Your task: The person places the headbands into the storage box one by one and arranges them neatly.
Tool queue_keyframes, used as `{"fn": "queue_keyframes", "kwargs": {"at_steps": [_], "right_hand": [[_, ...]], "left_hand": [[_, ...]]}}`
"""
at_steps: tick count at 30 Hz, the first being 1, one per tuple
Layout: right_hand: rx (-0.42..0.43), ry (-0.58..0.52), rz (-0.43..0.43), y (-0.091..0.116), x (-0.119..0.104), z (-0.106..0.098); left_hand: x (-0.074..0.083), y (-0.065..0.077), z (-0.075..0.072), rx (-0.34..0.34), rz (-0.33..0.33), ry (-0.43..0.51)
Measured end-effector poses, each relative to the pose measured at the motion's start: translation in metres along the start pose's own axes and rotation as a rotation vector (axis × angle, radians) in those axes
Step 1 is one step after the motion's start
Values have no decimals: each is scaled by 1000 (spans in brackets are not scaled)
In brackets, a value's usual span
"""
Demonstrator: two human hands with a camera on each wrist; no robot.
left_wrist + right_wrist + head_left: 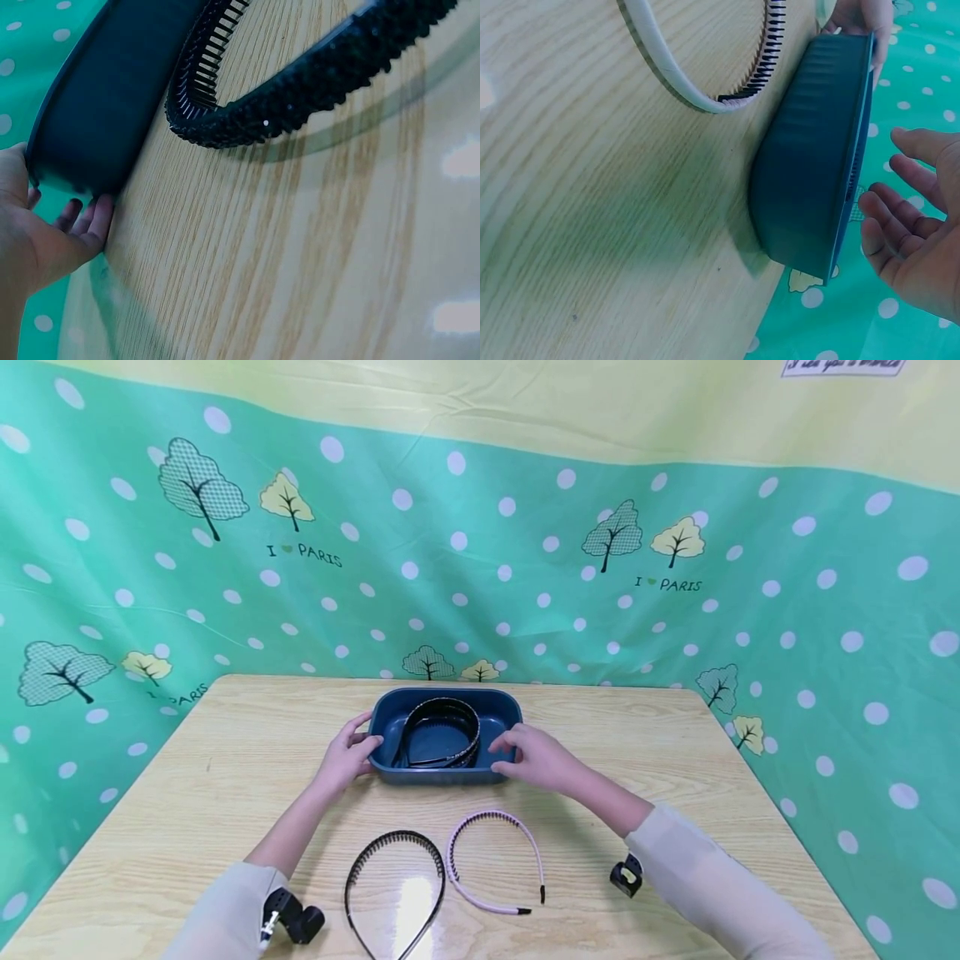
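Observation:
A dark blue oblong bin [442, 777] stands toward the back of the table. My left hand [350, 758] grips its left end, thumb over the rim and fingers against the outer wall. Over the bin's right end is my right hand [536, 758], its fingers loosely bent and apart with nothing between them, as the right wrist view shows. Inside the bin lie black headbands [477, 727], overlapping one another, with a speckled edge showing. A black toothed headband [397, 835] and a pale lilac one [491, 814] lie on the table in front of the bin.
The light wood table [247, 752] ends just behind the bin, where a green dotted cloth [510, 568] hangs. Both sleeves carry small black wrist cameras [303, 924] close above the tabletop. In the left wrist view, the near black headband [285, 97] has a beaded outer face.

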State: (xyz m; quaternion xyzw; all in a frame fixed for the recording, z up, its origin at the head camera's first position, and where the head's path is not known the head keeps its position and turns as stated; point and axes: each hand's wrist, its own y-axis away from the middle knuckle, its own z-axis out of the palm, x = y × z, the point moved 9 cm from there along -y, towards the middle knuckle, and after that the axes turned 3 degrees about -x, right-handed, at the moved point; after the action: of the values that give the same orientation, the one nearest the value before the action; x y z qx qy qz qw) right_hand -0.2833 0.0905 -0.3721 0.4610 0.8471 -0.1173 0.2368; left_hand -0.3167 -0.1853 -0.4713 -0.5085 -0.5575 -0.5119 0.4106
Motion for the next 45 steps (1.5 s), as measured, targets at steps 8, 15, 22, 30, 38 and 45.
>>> {"fn": "queue_keyframes", "kwargs": {"at_steps": [8,15,22,30,38,45], "right_hand": [[-39,9,-59,7,-8,8],[-82,24,-91,11,-10,17],[-129,-6,-122,16,-14,25],[-162,22,-136,18,-13,32],[-189,45,-103,21,-8,39],[-201,63,-72,23,-2,45]], "left_hand": [[0,-1,2,-2,-4,15],[-1,-1,0,0,-2,-5],[-1,0,-1,4,-1,-13],[-3,0,-1,5,-1,-2],[-2,-2,-1,3,4,1],[-2,-2,-1,4,6,-6]]}}
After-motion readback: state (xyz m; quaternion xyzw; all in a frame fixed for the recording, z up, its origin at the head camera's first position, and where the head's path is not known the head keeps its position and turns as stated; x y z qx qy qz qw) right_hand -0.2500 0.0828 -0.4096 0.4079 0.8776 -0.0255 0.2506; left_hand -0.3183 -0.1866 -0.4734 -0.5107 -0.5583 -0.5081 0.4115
